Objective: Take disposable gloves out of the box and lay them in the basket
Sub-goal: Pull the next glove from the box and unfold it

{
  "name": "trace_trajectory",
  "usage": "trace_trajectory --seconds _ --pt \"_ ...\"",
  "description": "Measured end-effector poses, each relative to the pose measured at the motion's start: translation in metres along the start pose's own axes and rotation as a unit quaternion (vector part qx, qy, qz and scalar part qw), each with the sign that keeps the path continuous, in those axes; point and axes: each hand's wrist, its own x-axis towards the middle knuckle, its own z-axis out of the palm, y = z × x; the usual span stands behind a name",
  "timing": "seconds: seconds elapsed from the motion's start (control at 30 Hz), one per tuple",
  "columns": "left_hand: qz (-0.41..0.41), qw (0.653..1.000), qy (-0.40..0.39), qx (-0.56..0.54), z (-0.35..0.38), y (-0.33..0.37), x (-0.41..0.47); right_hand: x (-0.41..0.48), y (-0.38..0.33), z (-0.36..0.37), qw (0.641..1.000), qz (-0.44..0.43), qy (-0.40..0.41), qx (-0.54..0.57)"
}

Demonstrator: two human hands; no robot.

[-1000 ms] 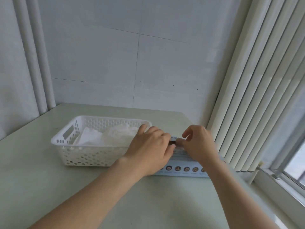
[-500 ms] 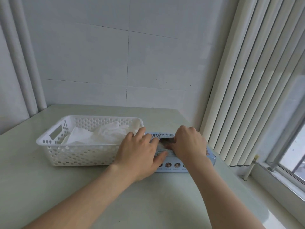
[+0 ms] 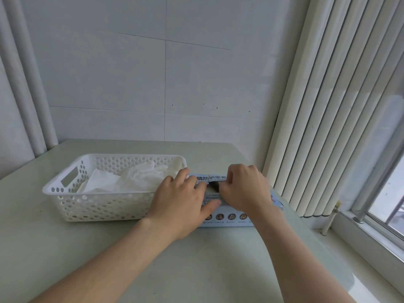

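Head view — box (image 3: 227, 222) top reads "防护手" — left hand (image 3: 181, 202) rests on it.

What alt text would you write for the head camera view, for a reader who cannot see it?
A person's left hand presses flat on a light blue glove box on a pale table, while the right hand, fingers curled, reaches into the box's top opening. To the box's left stands a white perforated basket holding crumpled white gloves.
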Motion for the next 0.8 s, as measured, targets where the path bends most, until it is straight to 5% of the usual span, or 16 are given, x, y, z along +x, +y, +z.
trace_trajectory --seconds 0.4,0.8 --pt "0.007 1.000 -0.023 0.008 -0.001 -0.001 0.000 -0.005 -0.002 -0.013 0.930 0.023 0.079 0.359" --pt "0.004 1.000 -0.004 -0.018 -0.010 -0.002 0.000 -0.002 -0.013 -0.012 0.890 -0.050 0.094 0.443"
